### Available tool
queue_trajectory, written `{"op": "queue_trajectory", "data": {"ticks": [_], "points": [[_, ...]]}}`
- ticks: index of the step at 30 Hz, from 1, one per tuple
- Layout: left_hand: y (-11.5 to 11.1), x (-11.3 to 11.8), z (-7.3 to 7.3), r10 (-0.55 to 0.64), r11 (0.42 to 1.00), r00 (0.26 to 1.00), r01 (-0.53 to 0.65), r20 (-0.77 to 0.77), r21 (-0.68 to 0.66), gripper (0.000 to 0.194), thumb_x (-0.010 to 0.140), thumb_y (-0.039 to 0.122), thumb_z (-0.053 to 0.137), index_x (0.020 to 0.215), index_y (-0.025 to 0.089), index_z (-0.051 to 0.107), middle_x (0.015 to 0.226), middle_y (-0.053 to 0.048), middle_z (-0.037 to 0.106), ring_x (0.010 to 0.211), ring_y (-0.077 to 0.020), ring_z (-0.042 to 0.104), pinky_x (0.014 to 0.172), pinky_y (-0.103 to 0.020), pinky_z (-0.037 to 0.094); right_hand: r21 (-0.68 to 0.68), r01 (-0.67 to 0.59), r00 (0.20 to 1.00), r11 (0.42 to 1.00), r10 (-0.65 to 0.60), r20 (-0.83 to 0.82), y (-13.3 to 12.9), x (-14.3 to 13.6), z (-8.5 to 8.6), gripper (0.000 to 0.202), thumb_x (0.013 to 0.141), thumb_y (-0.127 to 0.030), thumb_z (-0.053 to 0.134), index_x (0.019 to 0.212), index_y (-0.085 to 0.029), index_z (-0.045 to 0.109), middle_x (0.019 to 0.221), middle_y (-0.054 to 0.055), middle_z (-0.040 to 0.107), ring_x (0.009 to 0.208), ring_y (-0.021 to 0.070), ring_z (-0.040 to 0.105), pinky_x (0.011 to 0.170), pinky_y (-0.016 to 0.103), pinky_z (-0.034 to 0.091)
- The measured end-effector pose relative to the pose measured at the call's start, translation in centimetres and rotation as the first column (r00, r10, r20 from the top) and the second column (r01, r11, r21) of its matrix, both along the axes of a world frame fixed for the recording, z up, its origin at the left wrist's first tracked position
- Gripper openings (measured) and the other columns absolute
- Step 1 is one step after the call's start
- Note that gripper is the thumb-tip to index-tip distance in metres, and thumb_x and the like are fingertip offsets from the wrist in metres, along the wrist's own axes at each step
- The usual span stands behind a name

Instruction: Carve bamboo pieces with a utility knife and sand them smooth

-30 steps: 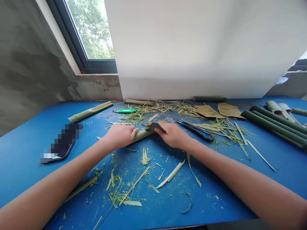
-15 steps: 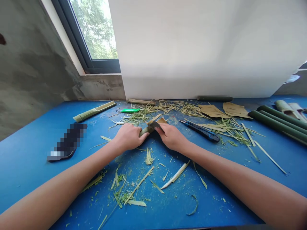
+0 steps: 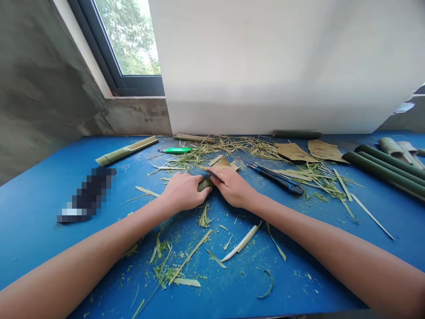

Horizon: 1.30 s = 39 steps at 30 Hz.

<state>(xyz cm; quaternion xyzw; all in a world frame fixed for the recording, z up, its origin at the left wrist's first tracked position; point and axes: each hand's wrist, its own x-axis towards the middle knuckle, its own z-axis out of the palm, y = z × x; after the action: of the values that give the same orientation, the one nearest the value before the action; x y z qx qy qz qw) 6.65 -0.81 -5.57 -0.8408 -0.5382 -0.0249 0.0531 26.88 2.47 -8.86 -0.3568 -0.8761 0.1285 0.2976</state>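
My left hand (image 3: 186,190) is wrapped around a short piece of green bamboo (image 3: 205,184) at the middle of the blue table. Against its other end, my right hand (image 3: 232,187) is closed on a folded piece of sandpaper (image 3: 203,168), brown on one face and dark on the other. Fingers cover most of the bamboo and part of the sandpaper. Just beyond my right hand lies a brown sheet (image 3: 222,162). A blue-and-black utility knife (image 3: 277,178) rests to the right, and a green cutter (image 3: 177,150) lies behind my left hand.
Bamboo slivers and shavings (image 3: 255,148) litter the blue table (image 3: 29,221). A split bamboo length (image 3: 128,150) and a pixelated dark object (image 3: 88,195) lie left. Brown sandpaper sheets (image 3: 294,152) and green bamboo tubes (image 3: 385,175) lie right. A white board (image 3: 272,66) stands behind.
My right hand has turned on the bamboo, so the sandpaper's dark face shows less and its brown edge points left. My left hand has shifted slightly right.
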Motion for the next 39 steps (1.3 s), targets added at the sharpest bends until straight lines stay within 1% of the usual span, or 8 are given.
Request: {"op": "queue_trajectory", "data": {"ticks": [2,6,15,20,25,30,34,39], "points": [[0.1,-0.1,0.1,0.012,1.0,1.0,-0.011,0.015,-0.026,0.049,0.095,0.061,0.04,0.091,0.024,0.072,0.085,-0.01,0.078,0.082,-0.0301,0.072,0.07,-0.038,0.044,-0.022,-0.009,1.0,1.0,0.009,0.002,0.4,0.5,0.1,0.039,0.107,-0.032,0.039,0.134,-0.018,0.063,0.136,0.013,0.067,0.126,0.0263,0.061,0.108,0.043,0.045],[0.3,-0.2,0.3,0.036,0.997,0.999,-0.034,0.033,-0.074,0.052,0.096,0.063,0.038,0.084,0.024,0.07,0.078,-0.008,0.075,0.078,-0.0297,0.071,0.066,-0.036,0.042,-0.014,0.08,0.995,0.997,-0.079,0.056,1.1,1.3,0.6,0.031,0.105,-0.028,0.042,0.112,-0.017,0.07,0.113,0.012,0.075,0.105,0.0253,0.067,0.096,0.038,0.049],[1.2,-0.6,0.1,0.035,0.995,0.997,-0.028,0.067,-0.097,0.055,0.095,0.066,0.036,0.082,0.024,0.07,0.077,-0.008,0.075,0.075,-0.0279,0.07,0.059,-0.033,0.037,-0.089,0.062,0.998,0.994,-0.059,0.033,0.4,0.8,0.8,0.026,0.105,-0.031,0.044,0.099,-0.02,0.067,0.1,0.008,0.074,0.088,0.0217,0.066,0.083,0.033,0.049],[0.8,-0.4,0.3,0.007,0.999,1.0,-0.006,0.027,-0.036,0.054,0.096,0.062,0.037,0.08,0.022,0.07,0.075,-0.009,0.074,0.075,-0.028,0.071,0.068,-0.035,0.042,-0.08,0.089,0.996,0.993,-0.088,0.019,0.6,0.4,0.2,0.031,0.107,-0.033,0.039,0.105,-0.019,0.067,0.107,0.011,0.073,0.102,0.0263,0.065,0.099,0.043,0.046],[0.7,-0.1,0.4,0.048,0.994,0.997,-0.042,0.052,-0.105,0.054,0.096,0.062,0.037,0.081,0.022,0.07,0.077,-0.009,0.075,0.075,-0.0287,0.071,0.065,-0.035,0.043,-0.129,0.058,0.996,0.99,-0.066,-0.056,0.5,0.4,0.0,0.033,0.107,-0.037,0.038,0.114,-0.021,0.067,0.121,0.01,0.071,0.112,0.025,0.064,0.1,0.041,0.048],[0.7,0.1,0.6,0.047,0.995,0.998,-0.043,0.04,-0.094,0.054,0.096,0.061,0.037,0.08,0.022,0.07,0.078,-0.011,0.076,0.078,-0.0313,0.072,0.07,-0.038,0.046,-0.128,0.082,0.996,0.988,-0.087,-0.032,0.8,0.3,0.2,0.034,0.106,-0.033,0.038,0.114,-0.02,0.068,0.115,0.01,0.073,0.114,0.0264,0.064,0.105,0.045,0.046],[0.7,0.2,0.7,0.063,0.99,0.997,-0.056,0.052,-0.129,0.055,0.096,0.062,0.036,0.081,0.022,0.07,0.079,-0.01,0.076,0.078,-0.0305,0.072,0.069,-0.037,0.046,-0.158,0.076,0.995,0.985,-0.086,-0.055,0.5,0.7,0.3,0.038,0.107,-0.038,0.036,0.121,-0.022,0.068,0.125,0.009,0.071,0.119,0.0258,0.064,0.105,0.042,0.048],[0.9,0.2,0.5,0.059,0.993,0.997,-0.054,0.042,-0.107,0.055,0.096,0.06,0.037,0.082,0.022,0.073,0.084,-0.012,0.078,0.085,-0.0329,0.074,0.073,-0.039,0.049,-0.032,0.033,0.999,0.999,-0.033,0.023,0.5,0.1,-0.1,0.041,0.106,-0.034,0.039,0.136,-0.02,0.064,0.139,0.011,0.066,0.132,0.028,0.057,0.116,0.051,0.04]]}}
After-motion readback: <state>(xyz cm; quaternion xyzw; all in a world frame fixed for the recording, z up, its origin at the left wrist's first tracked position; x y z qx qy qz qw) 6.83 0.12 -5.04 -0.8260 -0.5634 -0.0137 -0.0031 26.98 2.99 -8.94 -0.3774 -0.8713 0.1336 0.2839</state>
